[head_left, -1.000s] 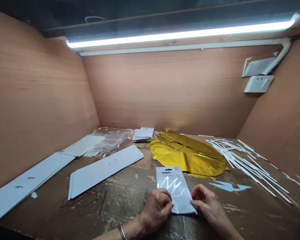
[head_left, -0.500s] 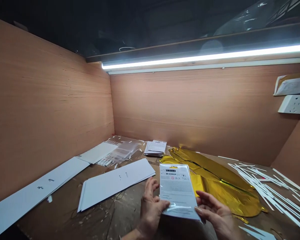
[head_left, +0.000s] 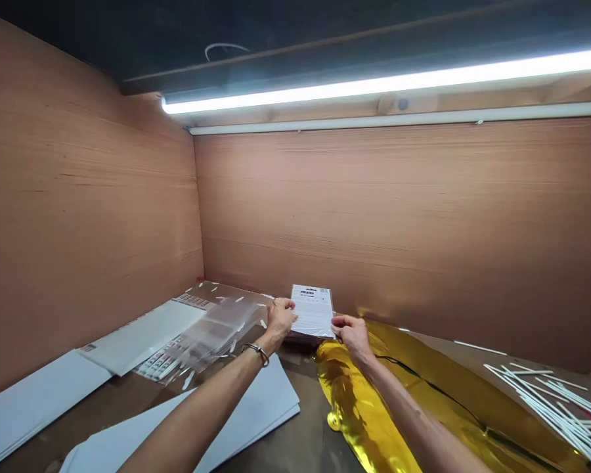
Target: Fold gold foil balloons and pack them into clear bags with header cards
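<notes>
Both my arms reach to the back of the table. Between my hands is a white printed packet (head_left: 312, 311) with a hang hole at its top, at the place of the small packet stack. My left hand (head_left: 280, 316), with a bracelet at the wrist, grips its left edge. At its lower right corner, my right hand (head_left: 349, 331) pinches the edge between thumb and fingers. The packets under it are mostly hidden. Gold foil balloons (head_left: 423, 394) lie under and beside my right forearm.
White card sheets (head_left: 256, 420) lie under my left forearm, more white sheets (head_left: 39, 391) at far left. Clear plastic sleeves (head_left: 221, 332) sit left of my left hand. White sticks (head_left: 556, 407) lie scattered at right. Wooden walls (head_left: 374, 210) enclose the table; a lit tube (head_left: 374, 82) hangs above.
My hands have carried the packet from the near side of the table to the stack at the back. The head view has shifted closer to the back wall.
</notes>
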Demonstrator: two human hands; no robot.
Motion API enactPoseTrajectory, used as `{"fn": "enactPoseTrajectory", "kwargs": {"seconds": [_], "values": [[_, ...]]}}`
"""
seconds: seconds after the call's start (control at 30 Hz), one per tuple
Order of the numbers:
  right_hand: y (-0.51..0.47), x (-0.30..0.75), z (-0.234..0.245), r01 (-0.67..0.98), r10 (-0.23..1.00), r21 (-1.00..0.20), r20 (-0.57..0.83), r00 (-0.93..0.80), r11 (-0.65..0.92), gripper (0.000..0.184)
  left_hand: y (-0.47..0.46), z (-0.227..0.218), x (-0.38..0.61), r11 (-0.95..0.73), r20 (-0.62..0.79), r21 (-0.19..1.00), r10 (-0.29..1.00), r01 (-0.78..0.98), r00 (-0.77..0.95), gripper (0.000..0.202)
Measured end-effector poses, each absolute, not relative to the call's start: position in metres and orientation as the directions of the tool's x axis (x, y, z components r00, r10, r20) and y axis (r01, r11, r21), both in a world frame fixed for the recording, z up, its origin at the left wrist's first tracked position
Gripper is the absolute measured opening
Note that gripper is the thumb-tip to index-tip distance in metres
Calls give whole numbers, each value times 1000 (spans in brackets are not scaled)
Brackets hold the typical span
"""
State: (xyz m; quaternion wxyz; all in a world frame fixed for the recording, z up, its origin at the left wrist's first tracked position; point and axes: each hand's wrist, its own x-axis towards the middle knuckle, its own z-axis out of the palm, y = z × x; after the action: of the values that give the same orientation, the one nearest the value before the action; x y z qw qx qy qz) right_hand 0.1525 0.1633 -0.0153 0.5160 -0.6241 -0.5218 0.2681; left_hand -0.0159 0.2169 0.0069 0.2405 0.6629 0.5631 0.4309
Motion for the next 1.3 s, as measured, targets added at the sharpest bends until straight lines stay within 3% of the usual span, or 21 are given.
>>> {"fn": "enactPoseTrajectory", "kwargs": {"seconds": [0.17,0.27,0.33,0.43,0.53,0.7,0.97,1.13,1.3], "values": [[192,147,-30,609,939,-793,214,271,5,22,247,-11,-16,-327,293,610,939,722,178,6],[188,139,-31,731,936,-682,265,231,12,15,249,-18,-16,-378,256,493,924,784,285,19],[181,133,-28,795,928,-605,320,192,44,21,248,-19,-12,-434,266,418,899,798,349,25],[176,131,-25,856,920,-494,389,57,156,26,247,-20,-2,-550,287,314,832,774,475,36],[182,137,-30,868,924,-424,369,-95,259,26,250,-28,4,-612,227,256,790,748,569,44],[197,157,-48,847,943,-447,284,-173,290,30,258,-49,1,-589,105,235,806,773,582,57],[193,158,-56,848,976,-509,215,-42,149,34,258,-56,6,-559,48,171,827,812,560,56],[188,153,-35,854,981,-497,184,-67,152,36,261,-50,9,-565,35,109,825,818,565,53],[135,188,6,860,957,-442,245,-157,255,61,266,-47,9,-578,31,63,816,813,578,52]]}}
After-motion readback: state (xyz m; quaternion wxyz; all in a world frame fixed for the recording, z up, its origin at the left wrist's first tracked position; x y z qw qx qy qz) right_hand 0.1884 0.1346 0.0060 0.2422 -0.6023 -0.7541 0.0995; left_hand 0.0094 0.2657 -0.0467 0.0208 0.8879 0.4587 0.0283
